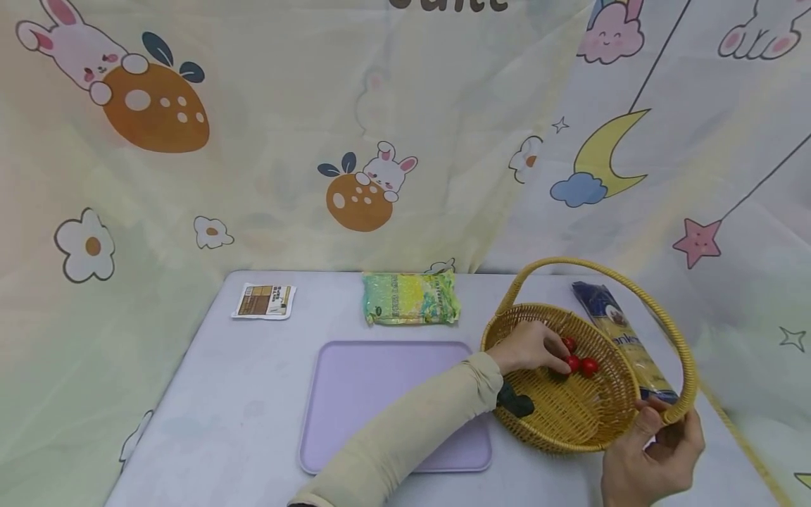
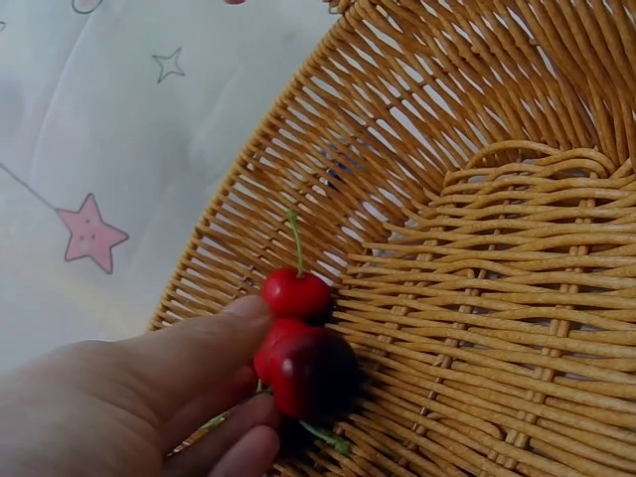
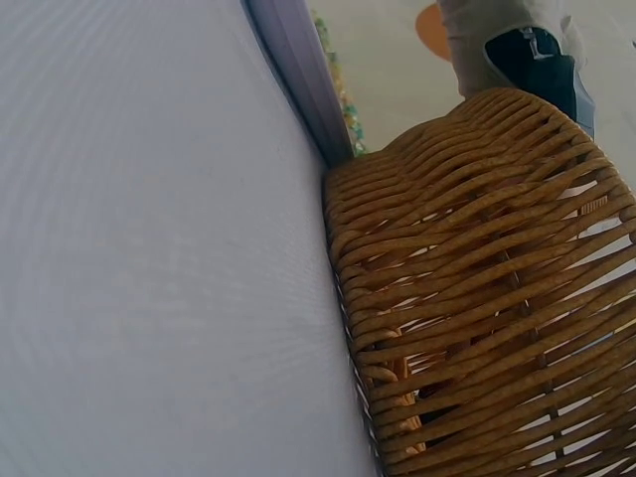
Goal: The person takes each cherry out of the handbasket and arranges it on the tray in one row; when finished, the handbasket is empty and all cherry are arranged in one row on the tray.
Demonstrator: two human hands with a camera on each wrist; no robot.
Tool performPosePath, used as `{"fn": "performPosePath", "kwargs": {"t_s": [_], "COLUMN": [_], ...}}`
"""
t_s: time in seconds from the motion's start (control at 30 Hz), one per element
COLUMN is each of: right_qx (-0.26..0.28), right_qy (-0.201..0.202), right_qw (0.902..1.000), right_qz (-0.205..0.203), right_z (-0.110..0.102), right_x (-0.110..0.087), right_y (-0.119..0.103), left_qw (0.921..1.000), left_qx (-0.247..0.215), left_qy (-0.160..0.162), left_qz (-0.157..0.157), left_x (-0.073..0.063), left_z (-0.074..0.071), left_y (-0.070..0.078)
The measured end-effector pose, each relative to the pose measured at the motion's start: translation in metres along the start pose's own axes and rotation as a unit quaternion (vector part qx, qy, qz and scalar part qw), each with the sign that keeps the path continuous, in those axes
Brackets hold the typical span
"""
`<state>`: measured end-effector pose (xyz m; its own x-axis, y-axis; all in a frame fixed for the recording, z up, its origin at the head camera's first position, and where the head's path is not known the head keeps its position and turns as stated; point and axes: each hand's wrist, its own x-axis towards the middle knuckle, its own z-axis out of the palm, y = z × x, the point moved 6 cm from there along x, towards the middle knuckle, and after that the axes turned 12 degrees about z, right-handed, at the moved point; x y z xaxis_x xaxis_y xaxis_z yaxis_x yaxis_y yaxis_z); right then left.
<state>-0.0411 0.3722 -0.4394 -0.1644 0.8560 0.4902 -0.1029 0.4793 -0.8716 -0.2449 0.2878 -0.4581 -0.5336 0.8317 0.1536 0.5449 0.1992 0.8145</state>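
Observation:
The round wicker basket [image 1: 564,415] is tan, with a tall hooped handle [image 1: 681,338]. My left hand [image 1: 532,345] reaches inside it and pinches a red cherry [image 1: 573,363] near the far wall. Two more cherries, one beside it [image 1: 589,367] and one behind [image 1: 569,343], lie close to the fingertips. The left wrist view shows glossy cherries [image 2: 296,295] with green stems, one partly in dark shadow [image 2: 316,374]. At the basket's near right side, my right hand [image 1: 655,451] grips the foot of the handle. The right wrist view shows the basket's outer weave [image 3: 477,268], not the fingers.
A lilac tray [image 1: 355,394] lies left of the basket, partly under the left sleeve [image 1: 412,429]. Behind it is a green-yellow packet [image 1: 412,299]. A small brown-and-white packet [image 1: 265,301] sits at the back left. A long blue-and-yellow bag [image 1: 624,334] lies behind the basket.

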Motion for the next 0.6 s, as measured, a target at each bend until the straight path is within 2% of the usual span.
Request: {"fn": "performPosePath", "kwargs": {"t_s": [0.17, 0.3, 0.4, 0.6], "right_qx": [0.005, 0.016, 0.02, 0.006], "right_qy": [0.001, 0.001, 0.002, 0.002], "right_qw": [1.0, 0.9999, 0.9998, 0.9999], "right_qz": [0.004, -0.001, 0.001, 0.014], "right_z": [0.001, 0.002, 0.002, 0.001], "right_x": [0.0, 0.0, 0.0, -0.004], "right_y": [-0.002, -0.001, -0.004, -0.016], "left_qw": [0.9967, 0.9913, 0.9896, 0.991], "left_qx": [0.063, 0.108, 0.119, 0.111], "left_qy": [-0.05, -0.073, -0.079, -0.072], "left_qz": [0.01, 0.019, 0.019, 0.021], "left_x": [-0.001, -0.002, -0.003, -0.002], "left_z": [0.004, 0.006, 0.006, 0.006], "left_y": [0.002, 0.004, 0.005, 0.006]}}
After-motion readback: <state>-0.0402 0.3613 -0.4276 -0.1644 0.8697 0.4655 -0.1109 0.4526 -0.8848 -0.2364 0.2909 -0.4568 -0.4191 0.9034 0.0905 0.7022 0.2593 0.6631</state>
